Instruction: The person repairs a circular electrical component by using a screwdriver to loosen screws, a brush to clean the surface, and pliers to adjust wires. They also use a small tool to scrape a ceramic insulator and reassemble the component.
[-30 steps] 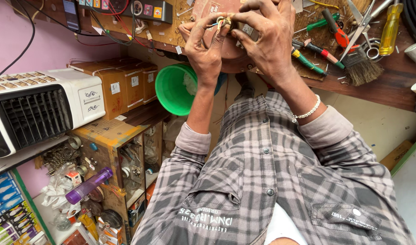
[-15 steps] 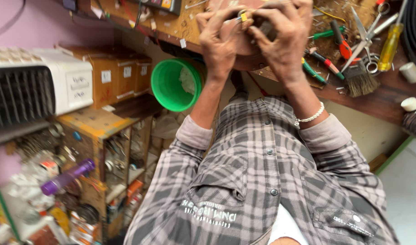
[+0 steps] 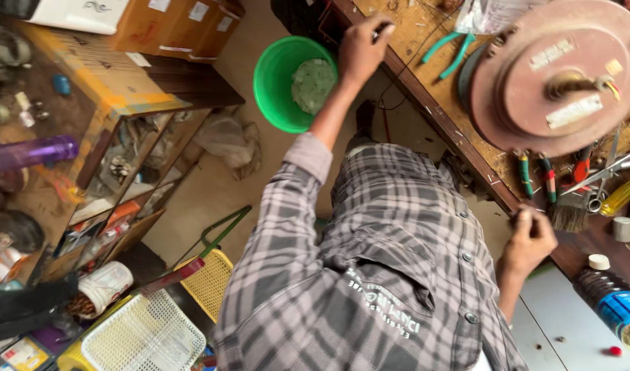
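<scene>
A round reddish-brown motor housing [image 3: 534,89] with a shaft and short wires lies on the wooden workbench [image 3: 404,27]; neither hand touches it. My left hand [image 3: 361,51] is at the bench's far corner above a green bucket [image 3: 277,82], fingers curled; I cannot make out anything in them. My right hand [image 3: 531,240] is curled at the bench's near edge, just beside a small brush [image 3: 569,216] and two green-handled screwdrivers [image 3: 524,175]. My plaid-shirted body fills the lower middle.
Teal-handled pliers [image 3: 452,51], scissors [image 3: 606,172], a yellow-handled tool [image 3: 620,196] and a dark bottle [image 3: 613,299] are on the bench. At left stands a cluttered shelf cabinet [image 3: 116,137] with a purple bottle [image 3: 26,152]; white [image 3: 143,336] and yellow [image 3: 208,282] baskets sit on the floor.
Both hands have come off the round housing and moved apart to the bench's edge. The view has swung, so the housing now shows bare at upper right.
</scene>
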